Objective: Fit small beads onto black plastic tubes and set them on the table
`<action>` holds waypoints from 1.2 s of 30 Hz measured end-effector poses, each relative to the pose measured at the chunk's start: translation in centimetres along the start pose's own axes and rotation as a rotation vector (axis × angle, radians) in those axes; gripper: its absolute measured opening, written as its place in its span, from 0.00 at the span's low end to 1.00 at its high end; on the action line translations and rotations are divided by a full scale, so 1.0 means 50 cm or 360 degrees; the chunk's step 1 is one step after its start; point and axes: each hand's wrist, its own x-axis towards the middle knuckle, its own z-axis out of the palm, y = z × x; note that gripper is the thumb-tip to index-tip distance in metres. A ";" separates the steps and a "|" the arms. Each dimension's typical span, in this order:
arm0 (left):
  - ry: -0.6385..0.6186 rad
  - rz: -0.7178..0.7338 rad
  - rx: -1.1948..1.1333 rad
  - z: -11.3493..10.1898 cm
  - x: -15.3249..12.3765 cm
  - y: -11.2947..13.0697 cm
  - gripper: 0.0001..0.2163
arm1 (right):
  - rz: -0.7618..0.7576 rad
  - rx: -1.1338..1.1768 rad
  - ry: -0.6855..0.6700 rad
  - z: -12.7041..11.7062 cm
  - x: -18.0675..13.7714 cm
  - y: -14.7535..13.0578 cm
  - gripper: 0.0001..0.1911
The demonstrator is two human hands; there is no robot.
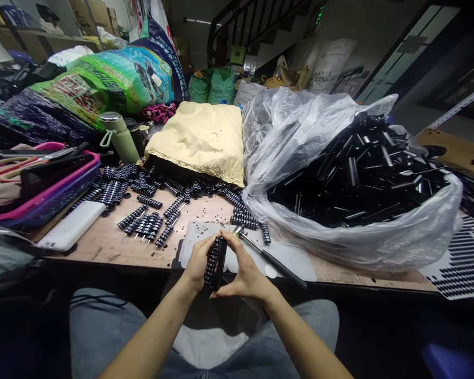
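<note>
Just over the table's front edge, my left hand (197,263) is closed around a black part with rows of white marks (211,263). A plain black strip (221,261) lies against that part's right side. My right hand (247,271) grips the strip at its two ends, forefinger at the far end and thumb at the near one. Beside my right hand a hammer (274,259) with a dark handle rests slantwise on a pale grey board (296,255). Similar black-and-white marked pieces (148,225), some with thin metal pins, lie to the left.
An open clear plastic bag (312,231) full of black strips (351,173) stands at the right. A cream cloth sack (199,134) sits behind my hands. To the left are a white power bank-like box (73,226), a pink basket (63,181) with scissors and a green bottle (122,139).
</note>
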 end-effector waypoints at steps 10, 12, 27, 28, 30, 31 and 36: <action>0.0128 -0.0095 0.0122 0.009 0.005 0.001 0.17 | 0.0178 0.0017 0.0025 0.030 0.001 0.017 0.56; 0.0131 -0.0120 0.0195 0.007 0.009 0.002 0.18 | 0.0234 0.0038 0.0046 0.033 0.002 0.015 0.54; -0.0330 0.1376 0.2425 -0.077 0.035 -0.067 0.18 | 0.0724 -0.1201 0.0263 0.004 -0.057 0.091 0.26; -0.0400 0.1454 0.2501 -0.083 0.036 -0.067 0.18 | 0.0830 -0.1357 0.0271 -0.015 -0.069 0.097 0.17; -0.0423 0.1525 0.2586 -0.089 0.037 -0.070 0.17 | 0.0931 -0.1570 0.0251 -0.043 -0.089 0.108 0.09; -0.0385 0.1514 0.2594 -0.089 0.037 -0.074 0.18 | 0.0918 -0.1612 0.0237 -0.050 -0.095 0.110 0.09; -0.0099 0.1324 0.2541 -0.070 0.034 -0.096 0.21 | 0.0716 -0.1376 0.0350 -0.014 -0.084 0.101 0.13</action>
